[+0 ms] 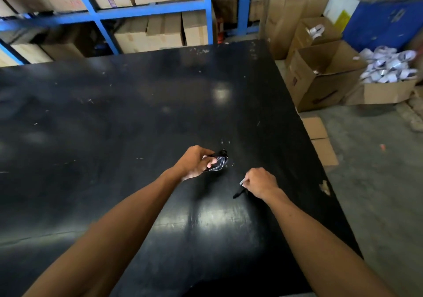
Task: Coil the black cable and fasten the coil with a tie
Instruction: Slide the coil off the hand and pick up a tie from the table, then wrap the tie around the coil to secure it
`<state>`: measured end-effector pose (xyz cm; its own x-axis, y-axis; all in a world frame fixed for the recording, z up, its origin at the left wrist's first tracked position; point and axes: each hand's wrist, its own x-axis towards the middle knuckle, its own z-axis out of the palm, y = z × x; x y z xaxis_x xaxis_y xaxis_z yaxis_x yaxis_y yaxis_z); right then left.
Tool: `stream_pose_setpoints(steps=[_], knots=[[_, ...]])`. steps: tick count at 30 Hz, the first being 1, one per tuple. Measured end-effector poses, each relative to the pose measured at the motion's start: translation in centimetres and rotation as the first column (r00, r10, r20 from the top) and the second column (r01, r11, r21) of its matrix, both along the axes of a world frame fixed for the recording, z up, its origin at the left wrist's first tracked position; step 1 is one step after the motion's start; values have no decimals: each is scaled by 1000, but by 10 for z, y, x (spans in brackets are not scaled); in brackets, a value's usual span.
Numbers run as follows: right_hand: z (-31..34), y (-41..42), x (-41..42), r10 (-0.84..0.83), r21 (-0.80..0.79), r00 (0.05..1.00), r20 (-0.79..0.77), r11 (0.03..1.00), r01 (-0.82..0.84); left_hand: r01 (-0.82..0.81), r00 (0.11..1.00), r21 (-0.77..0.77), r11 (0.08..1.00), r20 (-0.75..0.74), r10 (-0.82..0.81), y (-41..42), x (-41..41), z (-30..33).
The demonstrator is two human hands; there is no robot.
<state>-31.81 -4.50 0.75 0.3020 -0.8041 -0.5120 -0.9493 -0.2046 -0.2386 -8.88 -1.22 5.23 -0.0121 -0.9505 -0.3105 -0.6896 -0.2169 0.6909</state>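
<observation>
A bunched coil of black cable (220, 163) sits in my left hand (196, 162), just above the black table (137, 113); the fingers wrap around its loops and hide its left part. To the lower right, my right hand (259, 182) is closed around the cable's end, a black plug with a silver tip (240, 188) that sticks out below the thumb side. The stretch of cable between the two hands is not visible against the dark table. No tie can be made out.
The table's right edge runs diagonally past my right hand, with concrete floor beyond. Open cardboard boxes (325, 77) stand at the far right, one heaped with white coils (389, 65). Blue shelving (148, 10) with cartons stands behind the table.
</observation>
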Motion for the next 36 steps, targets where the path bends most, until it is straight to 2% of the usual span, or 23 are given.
stream_pose_setpoints(steps=[3, 7, 9, 11, 13, 15, 20, 26, 32, 34, 36], knots=[[-2, -6, -7, 23, 6, 999, 39, 1000, -23, 2, 1000, -3, 1000, -15, -2, -1, -4, -2], [-4, -10, -21, 193, -20, 974, 116, 981, -192, -23, 999, 5, 1000, -41, 23, 1, -10, -4], [-10, -5, -19, 346, -39, 937, 49, 938, -344, -36, 998, 16, 999, -59, 37, 5, -13, -6], [-16, 2, -13, 402, -87, 916, -11, 912, -401, -40, 997, 32, 999, -69, 42, 10, -15, -9], [-19, 9, -10, 371, -146, 928, 13, 919, -365, -48, 996, 41, 998, -73, 50, 15, -14, -10], [-16, 12, -11, 302, -173, 948, 104, 944, -282, -73, 993, 44, 996, -86, 77, 18, -11, -10], [7, 6, -20, 61, -125, 940, 337, 992, -19, -175, 973, 53, 983, -144, 181, 22, -4, -2], [25, 15, -29, -222, 48, 817, 532, 971, 233, -183, 962, 50, 982, -197, 189, 29, -11, 16], [34, 25, -33, -389, 231, 629, 673, 919, 320, -168, 965, 46, 985, -197, 174, 34, -26, 25], [33, 27, -35, -341, 194, 677, 652, 938, 286, -174, 967, 40, 984, -184, 178, 37, -31, 26], [26, 31, -36, -158, -28, 839, 520, 979, 202, -185, 970, 32, 982, -153, 188, 43, -33, 24]])
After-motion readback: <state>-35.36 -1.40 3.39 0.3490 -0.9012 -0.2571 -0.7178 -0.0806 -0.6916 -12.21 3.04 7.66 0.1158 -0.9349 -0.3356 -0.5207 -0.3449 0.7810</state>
